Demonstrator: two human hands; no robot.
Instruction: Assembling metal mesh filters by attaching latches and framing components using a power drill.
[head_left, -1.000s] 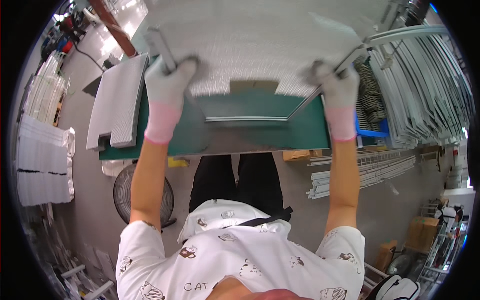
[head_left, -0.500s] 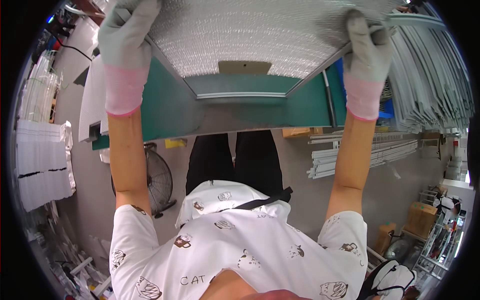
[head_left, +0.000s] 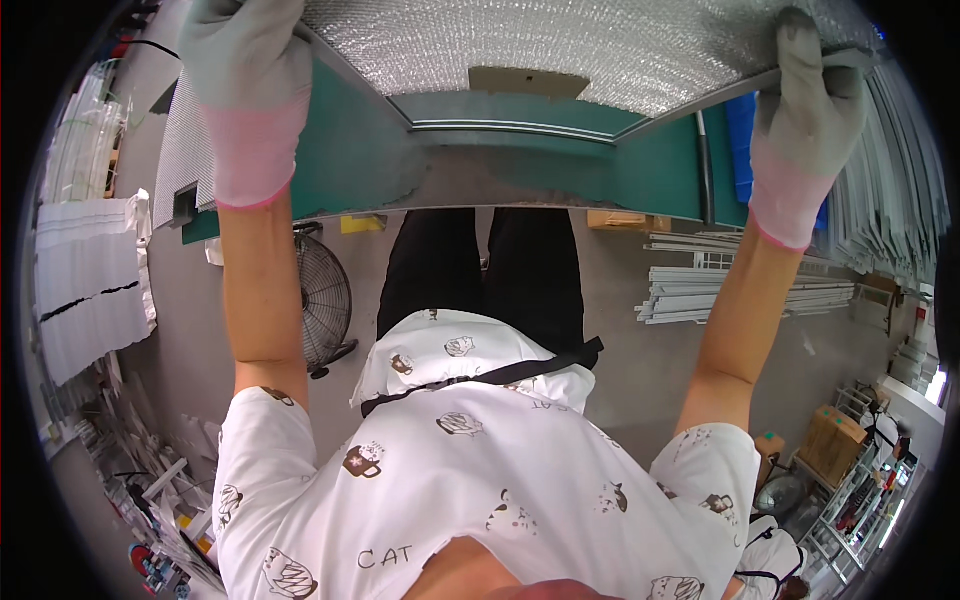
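Overhead, one large silver mesh panel (head_left: 560, 45) is held at the top of the frame by two gloved hands, and its upper part is cut off by the frame's edge. At upper left, the left hand (head_left: 250, 80) in a grey glove with a pink cuff is closed around the panel's left metal edge. At upper right, the right hand (head_left: 805, 120), gloved the same way, is wrapped around the panel's right frame rail (head_left: 700, 100). Beneath the panel one green table (head_left: 350, 165) is seen, with a worn grey front edge; one long metal strip (head_left: 510, 128) is laid across it near the centre, and a dark rod (head_left: 705, 170) lies on it toward the right.

At the far left, stacked white sheets (head_left: 90, 290) are seen, and another mesh panel (head_left: 185, 150) lies at the table's left end. One black floor fan (head_left: 325, 300) is stood on the grey concrete floor (head_left: 640, 370) left of centre. To the right, a bundle of pale metal rails (head_left: 740, 285) is laid on the floor, and many thin frames (head_left: 900, 190) are stacked at the right rim. Cardboard boxes (head_left: 830, 445) are seen at lower right.

The fingertips of both hands are hidden behind the panel, and the clutter at lower left cannot be made out.
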